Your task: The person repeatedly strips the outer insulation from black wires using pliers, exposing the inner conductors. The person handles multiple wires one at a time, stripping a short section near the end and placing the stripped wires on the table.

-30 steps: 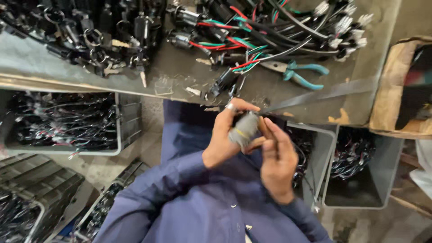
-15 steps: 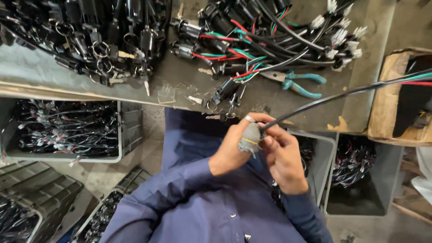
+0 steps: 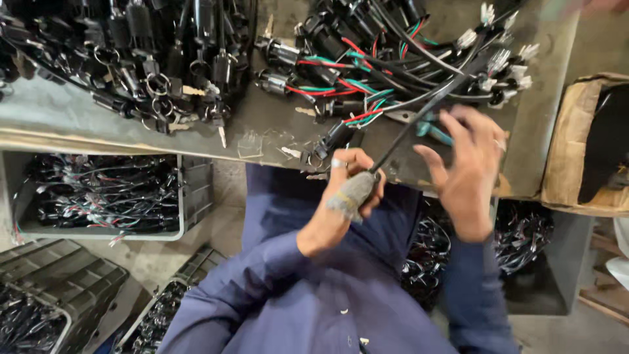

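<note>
My left hand [image 3: 344, 190] is closed around a small grey cylindrical switch body [image 3: 350, 191] held over my lap. A black cable [image 3: 429, 108] runs from it up and to the right over the bench. My right hand [image 3: 466, 167] is open with fingers spread, blurred, just right of the cable and over teal-handled pliers [image 3: 434, 130] lying on the workbench [image 3: 59, 118]. It holds nothing.
Piles of black switches with keys [image 3: 144, 65] and coloured wire harnesses [image 3: 367, 65] cover the bench. Grey bins of wired parts [image 3: 105, 196] stand under it, left and right. A cardboard box [image 3: 583, 144] sits at the right.
My right hand has let go of the switch body and moved up and right, open. The left hand keeps the part, and the cable now points up to the right.
</note>
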